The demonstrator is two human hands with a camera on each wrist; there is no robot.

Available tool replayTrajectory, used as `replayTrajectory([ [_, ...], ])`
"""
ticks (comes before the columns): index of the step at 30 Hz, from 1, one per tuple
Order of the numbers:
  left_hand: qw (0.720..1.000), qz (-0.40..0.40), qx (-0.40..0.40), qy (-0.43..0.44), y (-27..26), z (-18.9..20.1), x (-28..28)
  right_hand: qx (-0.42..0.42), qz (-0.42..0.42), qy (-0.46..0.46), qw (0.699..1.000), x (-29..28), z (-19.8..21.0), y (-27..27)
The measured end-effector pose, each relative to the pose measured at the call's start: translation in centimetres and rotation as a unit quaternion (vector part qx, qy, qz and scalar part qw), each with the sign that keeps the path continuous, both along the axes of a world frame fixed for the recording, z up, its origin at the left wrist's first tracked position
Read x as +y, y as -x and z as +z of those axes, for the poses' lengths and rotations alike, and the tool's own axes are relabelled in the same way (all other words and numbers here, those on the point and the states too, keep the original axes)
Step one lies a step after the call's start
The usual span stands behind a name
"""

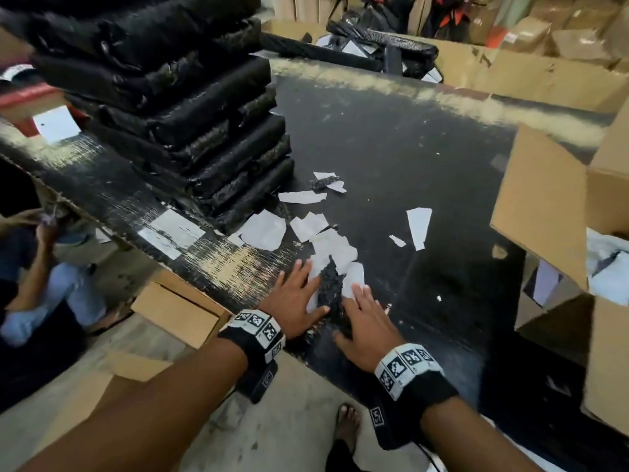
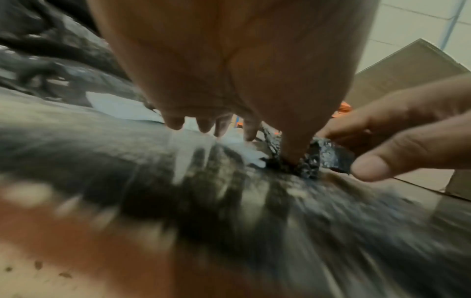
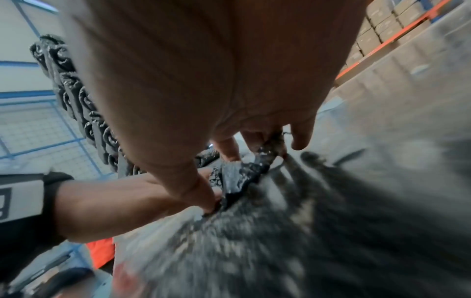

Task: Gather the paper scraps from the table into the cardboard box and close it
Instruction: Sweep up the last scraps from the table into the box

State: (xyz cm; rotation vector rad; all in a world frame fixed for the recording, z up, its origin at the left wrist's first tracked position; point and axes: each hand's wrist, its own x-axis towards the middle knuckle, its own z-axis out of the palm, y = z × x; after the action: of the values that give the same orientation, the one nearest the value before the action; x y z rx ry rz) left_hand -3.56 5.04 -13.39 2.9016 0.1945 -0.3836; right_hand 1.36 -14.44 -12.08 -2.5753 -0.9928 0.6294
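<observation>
Where both hands lie flat, paper scraps between spread fingers

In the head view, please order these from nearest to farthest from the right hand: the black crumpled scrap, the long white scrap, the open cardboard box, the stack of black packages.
From the right hand:
1. Black crumpled scrap, touching it, between both hands.
2. Long white scrap, ahead and slightly right.
3. Stack of black packages and open cardboard box: the stack is far left, the box far right; too close to call.
</observation>
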Motion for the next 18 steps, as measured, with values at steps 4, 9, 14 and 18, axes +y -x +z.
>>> replayTrajectory([
  [4,0.984,0.03,-0.169,0.056,-3.4,2.1,1.9,-0.05,-0.061,-0.118,0.99,1.3,1.7,-3.5],
  [9,0.971,0.182,-0.158,0.015,-5.1,0.9,6.7,-0.105,-0.193,-0.113,0.969,1.0,1.7,-9.1],
  [14,0.967,0.241,-0.059,0.055,-7.5,-1.6,8.1,-0.049,-0.265,0.014,0.963,0.6,-0.3,-14.1],
  [18,0.981,0.11,-0.074,0.14,-9.8,-1.8,6.1,-0.023,-0.184,-0.002,0.983,2.0,-0.9,-13.9],
])
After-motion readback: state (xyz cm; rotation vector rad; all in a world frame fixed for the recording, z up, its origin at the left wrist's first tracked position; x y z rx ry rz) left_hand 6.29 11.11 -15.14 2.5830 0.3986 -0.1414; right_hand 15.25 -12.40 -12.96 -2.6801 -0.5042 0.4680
